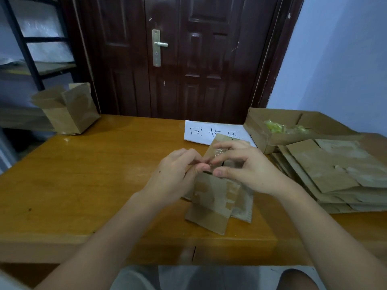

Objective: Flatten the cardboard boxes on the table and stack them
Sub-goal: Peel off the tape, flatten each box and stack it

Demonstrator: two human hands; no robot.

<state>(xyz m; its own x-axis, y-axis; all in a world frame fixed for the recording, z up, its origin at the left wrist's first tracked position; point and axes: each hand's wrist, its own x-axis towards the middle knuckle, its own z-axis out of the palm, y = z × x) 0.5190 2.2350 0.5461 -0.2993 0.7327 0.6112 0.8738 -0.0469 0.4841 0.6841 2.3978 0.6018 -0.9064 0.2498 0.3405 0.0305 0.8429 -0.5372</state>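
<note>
Both hands, left hand (pixel 176 172) and right hand (pixel 247 170), pinch clear tape (pixel 219 152) atop the box (pixel 211 197). Advise peeling slowly, box steadied on the bench (pixel 94 174).

**What I can't make out**

My left hand (pixel 177 172) and right hand (pixel 244 164) cover the top of the box (pixel 211 197). It hides part of the white sign (pixel 201 131). The flat stack (pixel 335 174) runs off the frame's right edge.

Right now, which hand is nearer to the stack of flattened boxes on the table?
The right hand. It grips the small box at the table's middle, just left of the stack of flattened boxes. The left hand holds the same box's far side, farther away.
</note>
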